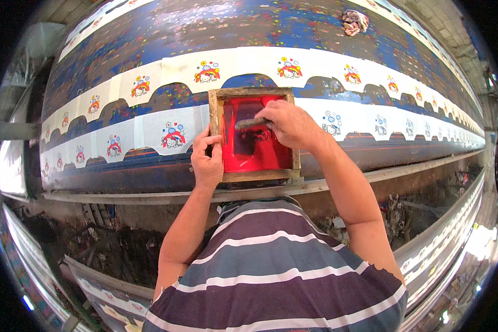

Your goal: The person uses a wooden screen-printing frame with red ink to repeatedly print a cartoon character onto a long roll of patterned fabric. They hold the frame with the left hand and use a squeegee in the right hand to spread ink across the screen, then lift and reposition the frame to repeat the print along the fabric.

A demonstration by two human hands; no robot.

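A wooden-framed printing screen (pixel 254 92) lies across the near row of white cut pieces at the table's front edge. Wet red ink (pixel 260 162) covers much of its mesh. My left hand (pixel 207 159) is closed around the frame's left rail. Inside the frame, my right hand (pixel 294 126) grips a squeegee (pixel 250 123), whose dark handle shows left of the fingers; its lower edge is hard to make out. Near-row pieces left of the screen (pixel 172 135) carry a cartoon print with red, while those on the right (pixel 332 120) show blue and outlines without red.
A farther row of printed pieces (pixel 207 72) runs along the long, ink-spotted table (pixel 205 33). A crumpled stained rag (pixel 354 22) lies at the far right. A ledge (pixel 337 181) borders the table's near side. Other tables with printed pieces (pixel 442 249) stand behind me.
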